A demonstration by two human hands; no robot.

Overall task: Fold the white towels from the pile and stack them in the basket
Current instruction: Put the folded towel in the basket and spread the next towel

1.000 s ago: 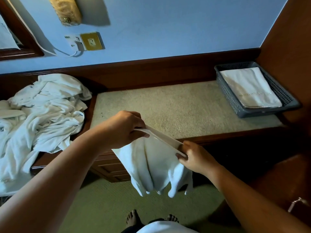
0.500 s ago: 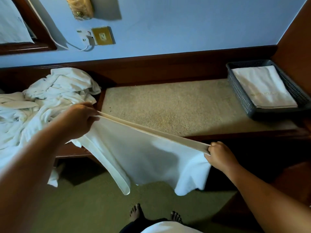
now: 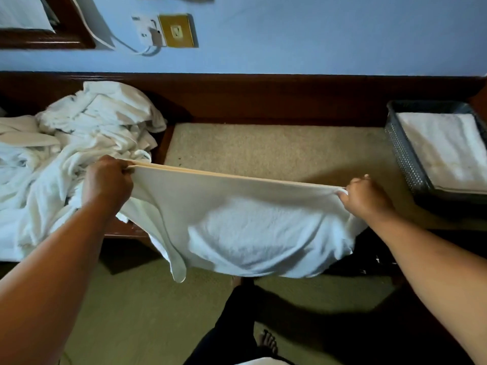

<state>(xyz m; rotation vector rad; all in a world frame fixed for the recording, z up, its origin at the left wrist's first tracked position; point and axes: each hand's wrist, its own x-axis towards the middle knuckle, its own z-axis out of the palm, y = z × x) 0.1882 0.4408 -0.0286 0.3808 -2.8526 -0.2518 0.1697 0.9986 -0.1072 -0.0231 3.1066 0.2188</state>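
Note:
A white towel [image 3: 245, 227] hangs stretched between my hands in front of the bench, its top edge pulled taut. My left hand [image 3: 108, 184] grips the towel's left end beside the pile of white towels [image 3: 60, 151]. My right hand [image 3: 365, 197] pinches the right end, a little left of the dark grey basket [image 3: 403, 151]. A folded white towel [image 3: 445, 148] lies flat inside the basket. The lower part of the held towel droops toward the floor.
A beige carpeted bench top [image 3: 276, 151] with a dark wooden frame lies between pile and basket. The blue wall behind carries a brass socket plate [image 3: 178, 30] with a white plug and cable. Green carpet and my bare foot [image 3: 267, 341] are below.
My hands have moved apart, left hand toward the pile and right hand toward the basket, spreading the bunched towel out wide and pulling its top edge taut.

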